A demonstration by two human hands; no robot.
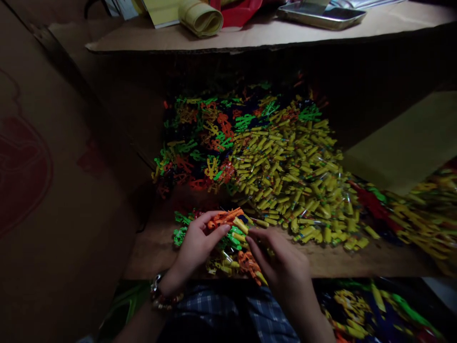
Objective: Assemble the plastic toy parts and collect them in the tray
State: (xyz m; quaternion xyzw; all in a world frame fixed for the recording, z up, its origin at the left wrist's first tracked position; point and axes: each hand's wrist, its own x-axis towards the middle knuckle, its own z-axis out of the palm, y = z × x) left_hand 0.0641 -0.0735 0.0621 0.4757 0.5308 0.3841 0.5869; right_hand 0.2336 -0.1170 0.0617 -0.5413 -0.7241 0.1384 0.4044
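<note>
My left hand is closed, thumb and fingers pinching an orange plastic piece with thin parts. Across from it, my right hand pinches the near end of a small yellow tube, whose far end meets the orange piece. I cannot tell whether the two are joined. Beneath both hands lie green plastic pieces, more yellow tubes and another orange piece, partly hidden by my fingers. Beads circle my left wrist.
A big heap of yellow tubes lies on the wooden bench, beside a pile of green, orange and yellow pieces. Above hangs a shelf edge holding a metal tray. More pieces lie lower right.
</note>
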